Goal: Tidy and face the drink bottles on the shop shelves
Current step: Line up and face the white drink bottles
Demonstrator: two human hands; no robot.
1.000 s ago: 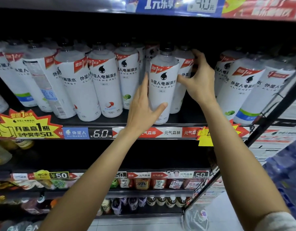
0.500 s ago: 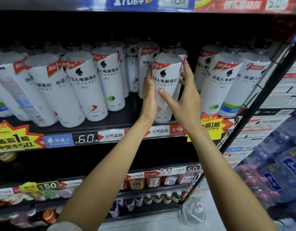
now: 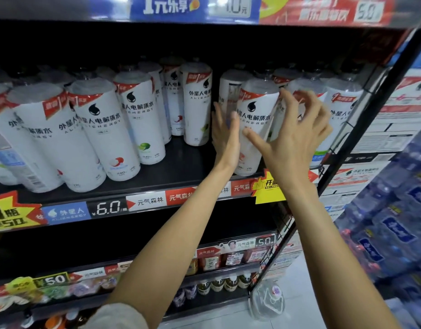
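Observation:
White drink bottles with red-and-black labels stand in rows on the black shelf (image 3: 157, 184). One front bottle (image 3: 254, 115) stands upright near the shelf's front edge, label facing me. My left hand (image 3: 225, 138) lies flat against its left side, fingers straight and pointing up. My right hand (image 3: 297, 136) is at its right side with fingers spread; the thumb touches the label front and the index fingertip reaches the bottle's upper right edge. A turned bottle (image 3: 229, 91) stands just behind it. More bottles (image 3: 342, 115) stand to the right, partly hidden by my right hand.
A slanted black rack upright (image 3: 361, 129) closes the shelf's right end. Price strips (image 3: 110, 207) run along the shelf front. Lower shelves hold small bottles (image 3: 219, 284). Blue-wrapped water packs (image 3: 382, 233) are stacked on the right; a clear plastic jug (image 3: 267, 302) sits on the floor.
My right hand came from behind the bottles to the front bottle's right side. My left hand straightened against its left side. The bottle now stands further right, near the right-hand group.

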